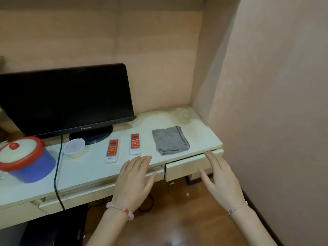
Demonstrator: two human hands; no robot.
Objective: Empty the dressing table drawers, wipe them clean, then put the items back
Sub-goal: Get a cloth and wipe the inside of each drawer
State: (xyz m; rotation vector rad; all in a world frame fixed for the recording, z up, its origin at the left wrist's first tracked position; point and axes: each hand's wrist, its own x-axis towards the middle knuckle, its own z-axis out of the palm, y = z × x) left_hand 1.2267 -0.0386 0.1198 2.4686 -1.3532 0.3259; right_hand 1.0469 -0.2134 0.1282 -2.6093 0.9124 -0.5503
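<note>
A pale dressing table point(92, 167) runs along the wall. Its right drawer point(188, 166) sits slightly pulled out under the tabletop edge. My right hand point(221, 180) is flat and spread in front of that drawer, fingertips at its top right edge, holding nothing. My left hand point(134, 178) hovers open over the table's front edge, beside the drawer's left end. A folded grey cloth point(170, 140) lies on the tabletop just above the drawer. Two red and white remotes point(112, 150) point(135, 143) lie to the cloth's left. A wider drawer point(79, 197) lower left looks shut.
A black monitor point(65, 98) stands at the back left, its cable point(57, 174) hanging over the table front. A blue pot with a red-rimmed lid point(26, 160) and a small clear plastic cup point(74, 148) sit on the left. A wall closes in on the right; below is wooden floor point(186, 219).
</note>
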